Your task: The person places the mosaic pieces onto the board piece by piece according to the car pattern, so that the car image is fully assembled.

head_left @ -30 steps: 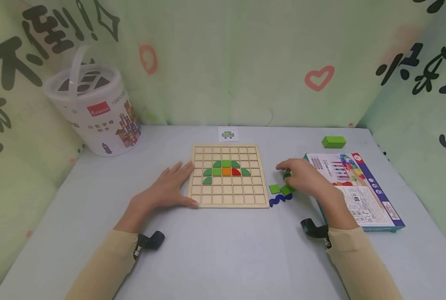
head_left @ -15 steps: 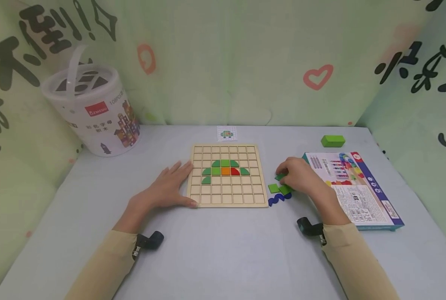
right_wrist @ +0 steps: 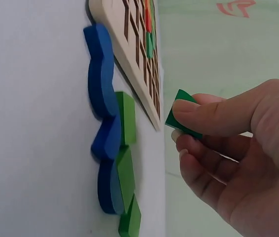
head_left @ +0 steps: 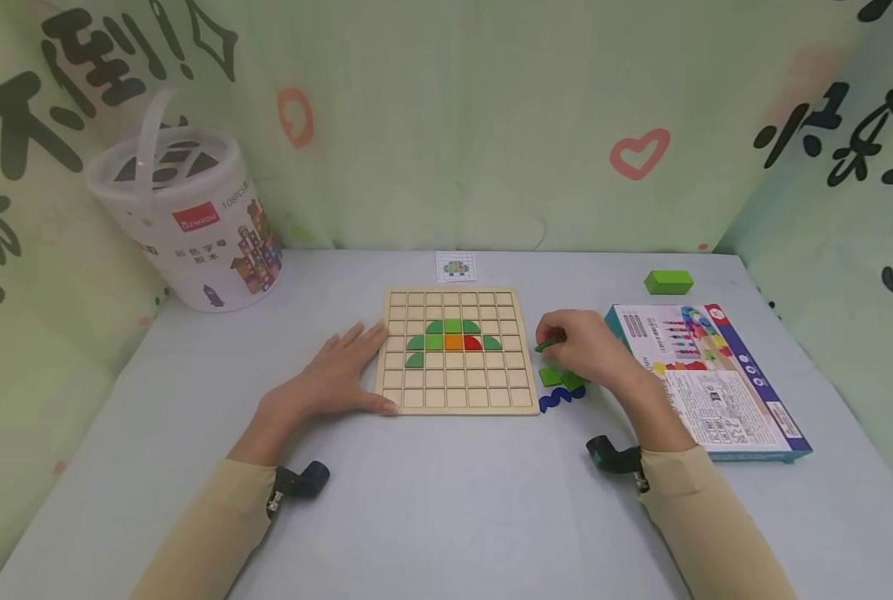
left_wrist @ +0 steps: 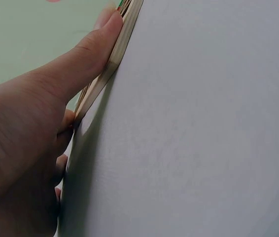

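A wooden grid board (head_left: 484,398) lies mid-table, bearing green, orange and red tiles (head_left: 454,342) in some of its cells. My left hand (head_left: 333,375) rests against the board's left side, fingers spread and thumb near the lower left corner; the left wrist view has the thumb (left_wrist: 92,54) on the board's edge. Just right of the board, my right hand (head_left: 589,346) pinches a dark green tile (right_wrist: 191,127) between thumb and fingers, raised off the table. Below that hand lie light green tiles (head_left: 549,377) and a row of dark blue curved tiles (head_left: 559,398).
A small picture card (head_left: 456,267) lies behind the board. To the right are a flat printed box (head_left: 716,400) and a green block (head_left: 669,282). A white lidded bucket (head_left: 191,225) stands at the back left, with fabric walls around the table.
My right hand has picked up the dark green tile from beside the light green ones and moved it left and slightly away, toward the board. The left hand has stayed in place.
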Demonstrator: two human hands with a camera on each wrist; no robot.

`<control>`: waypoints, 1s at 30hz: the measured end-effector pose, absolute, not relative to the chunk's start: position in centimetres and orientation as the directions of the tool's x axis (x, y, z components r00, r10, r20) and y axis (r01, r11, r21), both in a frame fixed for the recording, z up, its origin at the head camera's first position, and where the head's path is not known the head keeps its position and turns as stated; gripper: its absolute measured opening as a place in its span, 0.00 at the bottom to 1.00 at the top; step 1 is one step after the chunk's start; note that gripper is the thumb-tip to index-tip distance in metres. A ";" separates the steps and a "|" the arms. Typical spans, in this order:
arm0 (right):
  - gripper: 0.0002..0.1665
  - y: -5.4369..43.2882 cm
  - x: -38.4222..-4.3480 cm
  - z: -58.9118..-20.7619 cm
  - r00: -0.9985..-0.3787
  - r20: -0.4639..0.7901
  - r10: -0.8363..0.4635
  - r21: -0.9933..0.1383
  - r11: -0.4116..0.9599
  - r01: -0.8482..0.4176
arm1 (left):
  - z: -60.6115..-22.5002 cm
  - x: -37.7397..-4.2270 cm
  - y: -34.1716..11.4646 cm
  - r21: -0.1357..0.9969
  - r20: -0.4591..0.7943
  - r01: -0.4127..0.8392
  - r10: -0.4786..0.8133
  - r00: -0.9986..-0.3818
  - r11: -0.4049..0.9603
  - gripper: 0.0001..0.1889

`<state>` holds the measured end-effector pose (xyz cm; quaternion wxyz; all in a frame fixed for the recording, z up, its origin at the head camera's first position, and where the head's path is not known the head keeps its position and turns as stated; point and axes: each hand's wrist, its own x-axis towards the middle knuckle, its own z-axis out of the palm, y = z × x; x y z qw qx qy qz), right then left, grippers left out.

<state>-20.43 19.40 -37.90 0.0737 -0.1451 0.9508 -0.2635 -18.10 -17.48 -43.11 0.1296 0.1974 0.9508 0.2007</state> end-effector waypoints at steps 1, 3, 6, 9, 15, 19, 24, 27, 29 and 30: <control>0.08 19.2 -20.4 -37.9 -0.947 -0.064 -0.316 -0.530 0.815 -0.236 | -43.1 -18.1 -17.5 0.433 -0.167 0.323 0.427 -0.889 0.842 0.68; 0.09 18.9 -20.5 -38.0 -0.944 -0.069 -0.322 -0.541 0.807 -0.236 | -43.2 -18.1 -17.4 0.432 -0.167 0.323 0.427 -0.889 0.842 0.68; 0.11 18.7 -20.5 -38.3 -0.944 -0.080 -0.320 -0.541 0.809 -0.228 | -43.1 -18.1 -17.3 0.428 -0.167 0.324 0.426 -0.889 0.844 0.68; 0.12 18.7 -20.7 -38.5 -0.948 -0.087 -0.306 -0.524 0.823 -0.218 | -43.0 -18.1 -17.2 0.428 -0.167 0.321 0.424 -0.890 0.844 0.68; 0.12 19.1 -20.8 -38.9 -0.954 -0.102 -0.281 -0.488 0.850 -0.198 | -42.8 -18.0 -17.1 0.433 -0.172 0.316 0.421 -0.891 0.844 0.67; 0.13 19.4 -20.8 -39.0 -0.956 -0.102 -0.276 -0.477 0.856 -0.197 | -42.7 -17.9 -17.0 0.436 -0.178 0.310 0.418 -0.891 0.845 0.67; 0.15 19.3 -20.8 -38.8 -0.961 -0.092 -0.260 -0.443 0.875 -0.195 | -42.7 -17.9 -17.1 0.439 -0.180 0.307 0.418 -0.891 0.844 0.67; 0.15 18.5 -20.7 -38.6 -0.962 -0.079 -0.263 -0.428 0.880 -0.205 | -42.7 -17.9 -17.1 0.436 -0.180 0.308 0.418 -0.891 0.846 0.68; 0.14 17.4 -20.6 -38.4 -0.958 -0.068 -0.278 -0.427 0.876 -0.224 | -42.6 -17.9 -17.3 0.434 -0.181 0.309 0.418 -0.890 0.846 0.68; 0.14 16.7 -20.5 -38.3 -0.954 -0.062 -0.293 -0.433 0.869 -0.238 | -42.6 -17.8 -17.3 0.434 -0.181 0.309 0.418 -0.890 0.846 0.68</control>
